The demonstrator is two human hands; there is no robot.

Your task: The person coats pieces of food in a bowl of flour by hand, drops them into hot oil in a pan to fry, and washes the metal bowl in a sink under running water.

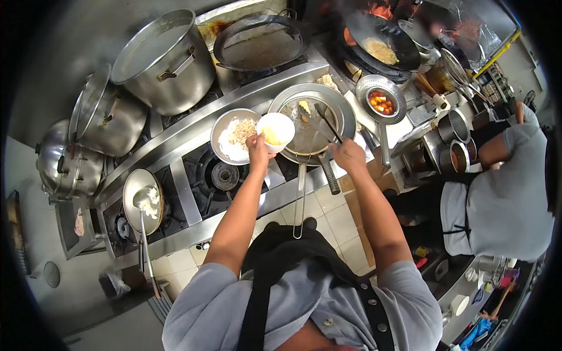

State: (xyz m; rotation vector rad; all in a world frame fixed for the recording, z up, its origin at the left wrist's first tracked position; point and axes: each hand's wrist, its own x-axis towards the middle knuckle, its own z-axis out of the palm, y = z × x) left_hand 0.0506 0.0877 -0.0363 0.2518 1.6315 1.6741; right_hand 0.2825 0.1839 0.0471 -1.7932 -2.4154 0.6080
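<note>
My left hand [259, 153] is closed on the rim of a small white bowl [282, 140] with yellow food in it. The bowl is tipped a little, over the edge of a metal bowl [219, 143] that holds white powder and pinkish-brown pieces. In my right hand [349, 155] is what looks like a pair of tongs [329, 126], its dark arms reaching over a wide pan [345, 105]. Inside that pan lies a round mesh strainer [301, 190], its long wire handle pointing toward me. A bit of yellow food [304, 107] is near the tongs' tips.
Large steel pots [175, 88] stand at the back left. A frying pan [133, 175] with a ladle sits on the left burner. Back right, a smoking wok [410, 55] is near flames, beside a strainer ladle [385, 117] of red-orange pieces. Another person [497, 193] stands at right.
</note>
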